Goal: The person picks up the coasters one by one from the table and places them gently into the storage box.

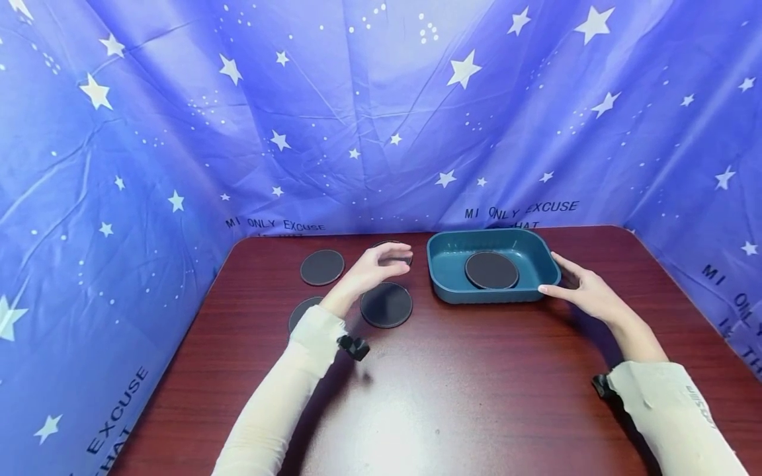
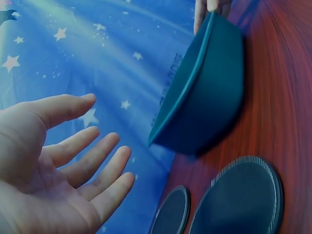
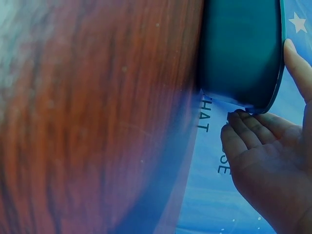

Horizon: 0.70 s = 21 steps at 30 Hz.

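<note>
My left hand [image 1: 381,264] hovers over the coasters, thumb and fingers apart, holding nothing. Partly hidden behind it is a round black coaster [image 1: 397,256]; another coaster [image 1: 385,305] lies just in front of the hand. A teal rectangular tub [image 1: 488,297] stands on the table to the right. Inside the tub a black coaster [image 1: 491,270] rests on the floor. At the tub's right end, my right hand [image 1: 586,291] holds the front corner, thumb on the rim and fingers against the end wall, as the right wrist view shows too.
More black coasters lie on the left of the table: one coaster [image 1: 322,267] at the back, and a coaster [image 1: 302,313] partly covered by my left forearm. The reddish-brown table [image 1: 464,396] meets a blue star-patterned curtain [image 1: 369,132] behind and at both sides.
</note>
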Each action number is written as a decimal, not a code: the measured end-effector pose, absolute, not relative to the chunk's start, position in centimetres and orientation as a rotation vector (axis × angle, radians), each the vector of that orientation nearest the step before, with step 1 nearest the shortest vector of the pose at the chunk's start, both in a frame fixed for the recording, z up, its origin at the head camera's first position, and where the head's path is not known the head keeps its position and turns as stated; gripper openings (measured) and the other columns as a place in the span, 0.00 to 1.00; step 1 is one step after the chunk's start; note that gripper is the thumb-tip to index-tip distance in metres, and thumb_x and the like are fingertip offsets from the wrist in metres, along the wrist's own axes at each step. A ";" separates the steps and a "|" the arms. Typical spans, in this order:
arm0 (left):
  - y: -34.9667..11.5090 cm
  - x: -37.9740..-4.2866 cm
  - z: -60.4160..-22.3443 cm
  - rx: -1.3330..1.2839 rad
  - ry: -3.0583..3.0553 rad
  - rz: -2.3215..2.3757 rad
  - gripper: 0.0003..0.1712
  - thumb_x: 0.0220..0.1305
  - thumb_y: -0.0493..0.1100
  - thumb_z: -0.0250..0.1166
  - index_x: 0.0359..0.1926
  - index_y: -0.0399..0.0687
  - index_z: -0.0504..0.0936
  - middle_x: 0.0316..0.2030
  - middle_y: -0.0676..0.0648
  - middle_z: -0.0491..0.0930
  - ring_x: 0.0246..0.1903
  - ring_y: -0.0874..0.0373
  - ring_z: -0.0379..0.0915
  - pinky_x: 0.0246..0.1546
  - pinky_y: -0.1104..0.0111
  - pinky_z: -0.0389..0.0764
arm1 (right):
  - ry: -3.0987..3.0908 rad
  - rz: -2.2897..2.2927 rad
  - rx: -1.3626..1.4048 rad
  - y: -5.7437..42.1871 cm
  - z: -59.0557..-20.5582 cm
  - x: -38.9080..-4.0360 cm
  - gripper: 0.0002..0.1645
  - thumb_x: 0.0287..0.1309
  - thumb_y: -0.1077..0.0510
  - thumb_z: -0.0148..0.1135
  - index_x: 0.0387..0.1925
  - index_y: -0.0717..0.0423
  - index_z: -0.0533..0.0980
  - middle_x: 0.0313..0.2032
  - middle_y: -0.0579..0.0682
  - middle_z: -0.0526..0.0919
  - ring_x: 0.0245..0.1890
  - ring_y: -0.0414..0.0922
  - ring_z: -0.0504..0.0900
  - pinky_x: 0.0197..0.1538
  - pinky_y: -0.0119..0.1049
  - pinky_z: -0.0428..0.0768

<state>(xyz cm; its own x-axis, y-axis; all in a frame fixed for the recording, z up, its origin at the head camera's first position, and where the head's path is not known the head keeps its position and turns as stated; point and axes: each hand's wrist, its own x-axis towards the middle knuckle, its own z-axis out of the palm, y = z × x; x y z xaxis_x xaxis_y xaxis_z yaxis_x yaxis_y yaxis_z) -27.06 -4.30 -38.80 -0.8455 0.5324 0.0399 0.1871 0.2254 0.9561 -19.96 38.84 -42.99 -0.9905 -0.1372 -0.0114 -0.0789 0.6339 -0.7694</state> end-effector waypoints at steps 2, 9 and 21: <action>-5.5 -26.8 -39.0 0.654 2.213 1.650 0.27 0.66 0.38 0.64 0.66 0.40 0.73 0.64 0.36 0.75 0.64 0.40 0.73 0.62 0.58 0.78 | 2.775 -1.295 -0.179 38.9 -43.0 -20.0 0.54 0.64 0.50 0.65 0.79 0.57 0.43 0.75 0.69 0.53 0.72 0.70 0.56 0.47 0.03 0.60; -9.4 -26.2 -40.1 0.712 2.307 1.642 0.29 0.66 0.37 0.64 0.67 0.35 0.70 0.65 0.35 0.74 0.63 0.39 0.73 0.60 0.60 0.81 | 2.770 -1.294 -0.165 39.0 -43.2 -20.0 0.55 0.64 0.49 0.65 0.79 0.56 0.43 0.75 0.69 0.52 0.72 0.69 0.55 0.46 0.03 0.60; -16.0 -24.9 -41.9 0.657 2.428 1.662 0.28 0.66 0.36 0.65 0.65 0.33 0.71 0.63 0.28 0.73 0.62 0.31 0.71 0.59 0.65 0.80 | 2.772 -1.291 -0.165 39.0 -43.1 -20.2 0.55 0.65 0.49 0.65 0.79 0.56 0.43 0.76 0.69 0.52 0.73 0.69 0.54 0.47 0.03 0.59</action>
<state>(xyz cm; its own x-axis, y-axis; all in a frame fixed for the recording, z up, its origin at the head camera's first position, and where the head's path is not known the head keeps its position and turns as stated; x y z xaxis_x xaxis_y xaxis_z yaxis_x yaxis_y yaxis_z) -24.94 -15.98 -41.94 -0.8973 0.4195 0.1376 0.2801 0.3002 0.9118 -20.15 39.00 -43.10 -0.9910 -0.1308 -0.0265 -0.0639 0.6391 -0.7664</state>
